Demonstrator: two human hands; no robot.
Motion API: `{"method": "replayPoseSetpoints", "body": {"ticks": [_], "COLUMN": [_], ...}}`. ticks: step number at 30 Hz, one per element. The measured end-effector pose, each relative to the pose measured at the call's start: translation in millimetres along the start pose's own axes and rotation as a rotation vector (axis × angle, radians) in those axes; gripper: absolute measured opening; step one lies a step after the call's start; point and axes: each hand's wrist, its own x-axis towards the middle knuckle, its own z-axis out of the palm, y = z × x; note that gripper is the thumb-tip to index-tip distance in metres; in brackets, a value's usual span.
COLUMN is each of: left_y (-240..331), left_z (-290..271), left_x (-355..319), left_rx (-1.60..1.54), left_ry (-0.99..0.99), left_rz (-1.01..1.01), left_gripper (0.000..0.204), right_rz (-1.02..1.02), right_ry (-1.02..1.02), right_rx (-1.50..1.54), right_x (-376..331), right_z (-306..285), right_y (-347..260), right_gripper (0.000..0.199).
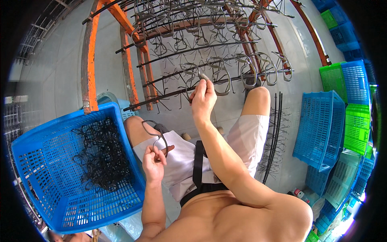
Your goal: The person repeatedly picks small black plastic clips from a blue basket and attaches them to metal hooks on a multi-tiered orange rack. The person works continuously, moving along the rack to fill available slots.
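My left hand is closed around a dark eyeglass frame, held above my left thigh. Reaching forward, my right hand pinches a grey eyeglass frame at the left end of the lowest front row on the rack. My fingers hide where this frame meets its wire hook. More grey frames hang side by side to the right of that hand, on hooks along a dark rod. Left of my left hand, a blue plastic basket holds a tangled heap of dark frames.
Orange metal posts carry the rack's stacked rods, with wire hooks sticking out. Several rods with hooks lie on the floor right of my right leg. Blue crates and green crates are stacked along the right side.
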Motion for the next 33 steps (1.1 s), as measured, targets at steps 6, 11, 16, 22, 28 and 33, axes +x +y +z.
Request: {"method": "replayPoseSetpoints", "body": {"ticks": [6, 11, 16, 22, 28, 33], "left_y": [-2, -7, -2, 1, 3, 7], "left_z": [2, 0, 16, 13, 11, 26], "left_x": [1, 3, 1, 4, 8, 19], "left_rx": [-0.008, 0.09, -0.023, -0.002, -0.015, -0.053], "left_ry": [0.012, 0.061, 0.153, -0.013, -0.022, -0.066], "left_rz": [0.028, 0.054, 0.061, 0.063, 0.111, 0.163], "left_gripper": [0.03, 0.038, 0.028, 0.024, 0.027, 0.025], "right_rz": [0.048, 0.062, 0.052, -0.127, -0.282, -0.161], "right_ry": [0.041, 0.022, -0.028, -0.066, -0.045, -0.066], "right_rx": [0.069, 0.066, 0.051, -0.285, -0.547, -0.396], "right_x": [-2, -2, -9, -15, -8, -7], "right_z": [-1, 1, 8, 14, 11, 3], "right_y": [0, -4, -4, 16, 2, 1], "right_gripper": [0.02, 0.021, 0.033, 0.032, 0.03, 0.03]}}
